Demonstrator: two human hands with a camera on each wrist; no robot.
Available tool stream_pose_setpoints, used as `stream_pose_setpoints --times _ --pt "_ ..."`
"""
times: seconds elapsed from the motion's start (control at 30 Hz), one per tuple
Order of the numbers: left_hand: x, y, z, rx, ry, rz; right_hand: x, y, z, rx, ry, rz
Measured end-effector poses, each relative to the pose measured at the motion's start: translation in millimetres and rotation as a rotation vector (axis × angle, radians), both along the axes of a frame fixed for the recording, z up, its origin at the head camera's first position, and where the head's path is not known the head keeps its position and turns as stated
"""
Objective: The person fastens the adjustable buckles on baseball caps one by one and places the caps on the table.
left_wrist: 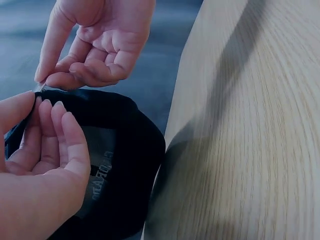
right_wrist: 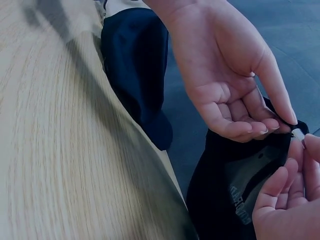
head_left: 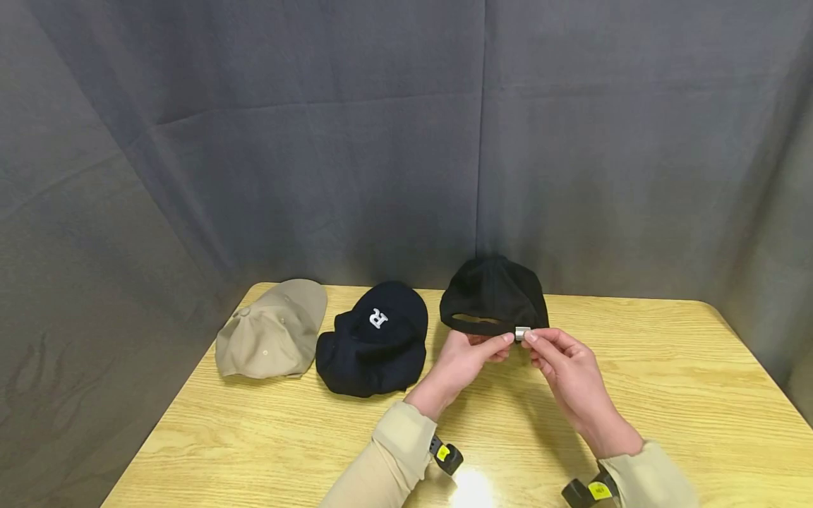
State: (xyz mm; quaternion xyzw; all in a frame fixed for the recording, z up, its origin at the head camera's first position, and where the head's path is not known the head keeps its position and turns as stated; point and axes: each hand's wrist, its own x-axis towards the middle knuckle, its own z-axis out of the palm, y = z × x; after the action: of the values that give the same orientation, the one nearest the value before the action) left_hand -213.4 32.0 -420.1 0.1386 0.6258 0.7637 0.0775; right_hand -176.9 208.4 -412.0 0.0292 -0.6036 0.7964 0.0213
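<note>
A black cap is held at the back of the table, its rear opening and strap facing me. My left hand pinches the strap between thumb and curled fingers, just left of a silver metal buckle. At the buckle's right side my right hand pinches with thumb and forefinger. Both thumbs are nearly together over the buckle. In the left wrist view the cap's inside shows pale lettering behind the left hand. The cap's brim is hidden in the head view.
Left of the black cap lies a navy cap with a white letter R. Farther left, a beige cap sits near the table's left edge. The wooden table backs onto a grey curtain.
</note>
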Motion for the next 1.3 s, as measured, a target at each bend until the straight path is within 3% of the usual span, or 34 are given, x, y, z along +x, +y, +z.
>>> stream_pose_setpoints --times 0.17,0.43,0.67,0.9,1.1,1.3 --pt "0.7 0.3 0.6 0.002 0.007 0.005 1.9 -0.8 0.4 0.026 -0.015 0.007" --pt "-0.5 -1.6 1.4 0.013 -0.027 0.034 2.4 -2.3 0.1 -0.016 -0.014 0.013" --pt "-0.4 0.0 0.0 0.008 -0.008 0.059 2.1 -4.6 -0.4 -0.027 -0.036 -0.006" --pt "-0.2 1.4 -1.5 0.009 0.02 0.044 -0.4 -3.9 -2.6 -0.025 -0.026 -0.004" --pt "1.8 0.4 0.1 -0.017 -0.002 0.013 -0.6 -2.6 -0.7 -0.038 0.004 0.015" --pt "2.8 0.4 -0.2 -0.012 -0.005 0.025 0.5 -3.8 1.1 -0.021 -0.03 -0.001"
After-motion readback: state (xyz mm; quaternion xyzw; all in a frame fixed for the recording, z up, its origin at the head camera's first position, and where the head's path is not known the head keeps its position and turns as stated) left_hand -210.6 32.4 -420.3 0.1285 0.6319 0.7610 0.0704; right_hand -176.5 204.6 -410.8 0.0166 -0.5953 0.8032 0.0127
